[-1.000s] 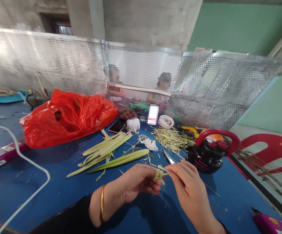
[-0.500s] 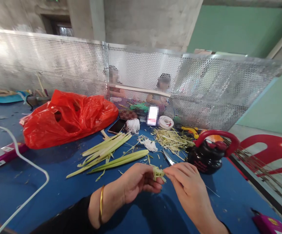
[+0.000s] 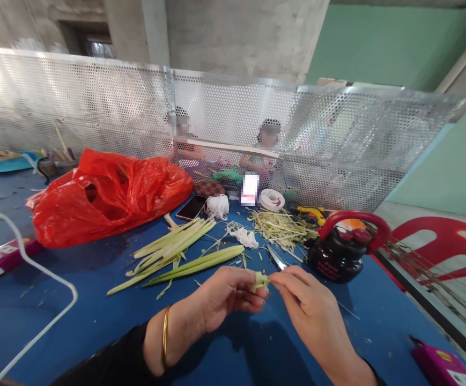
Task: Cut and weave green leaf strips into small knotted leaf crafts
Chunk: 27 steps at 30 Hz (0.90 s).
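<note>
My left hand (image 3: 223,297) and my right hand (image 3: 311,313) meet above the blue table (image 3: 96,316), both pinching a small folded piece of pale green leaf strip (image 3: 260,280). The left fingers curl round it from the left, the right thumb and forefinger nip it from the right. A gold bangle (image 3: 164,335) sits on my left wrist. Long green leaf strips (image 3: 176,252) lie just beyond my hands, with a small blade (image 3: 276,259) beside them.
A red plastic bag (image 3: 108,195) lies at left, a black kettle with a red handle (image 3: 343,246) at right. Leaf trimmings (image 3: 283,228), a phone (image 3: 191,207), white thread (image 3: 219,206) and tape (image 3: 272,199) sit before a perforated metal screen (image 3: 96,107); two people sit behind it. A white cable (image 3: 43,268) curves at left.
My hands have come closer together and the leaf piece has been folded smaller between the fingertips. The view has shifted slightly to the right.
</note>
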{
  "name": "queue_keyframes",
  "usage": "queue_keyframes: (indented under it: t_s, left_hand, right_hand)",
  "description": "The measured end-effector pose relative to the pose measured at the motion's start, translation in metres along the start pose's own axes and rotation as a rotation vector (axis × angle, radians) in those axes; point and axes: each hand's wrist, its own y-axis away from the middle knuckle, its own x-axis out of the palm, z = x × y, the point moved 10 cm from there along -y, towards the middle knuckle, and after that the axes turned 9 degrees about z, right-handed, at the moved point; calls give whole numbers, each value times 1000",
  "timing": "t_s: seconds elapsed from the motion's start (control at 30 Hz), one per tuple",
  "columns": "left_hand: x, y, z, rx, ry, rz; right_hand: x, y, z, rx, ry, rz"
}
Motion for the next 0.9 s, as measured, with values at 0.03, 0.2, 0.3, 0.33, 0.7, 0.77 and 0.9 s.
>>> queue_keyframes:
  t_s: [0.03,0.2,0.3,0.33,0.7,0.77,0.9]
  left_hand:
    - [1,0,-1,5,-7,3]
    - [7,0,-5,37,-91,30]
    - [7,2,-9,59,-174,-8]
    - [8,3,-10,67,-196,-14]
    - [16,-2,-5,111,-350,39]
    - [16,-4,-1,95,-386,27]
    - [16,-8,9,43,-437,44]
  right_hand:
    - [1,0,0,2,-20,6]
    - [6,0,-1,30,-105,16]
    - [9,1,-6,74,-132,16]
    - [11,2,-8,85,-140,21]
    - [16,2,6,6,-125,104]
    - [19,1,7,11,-102,141]
    - [27,-2,0,79,-193,207]
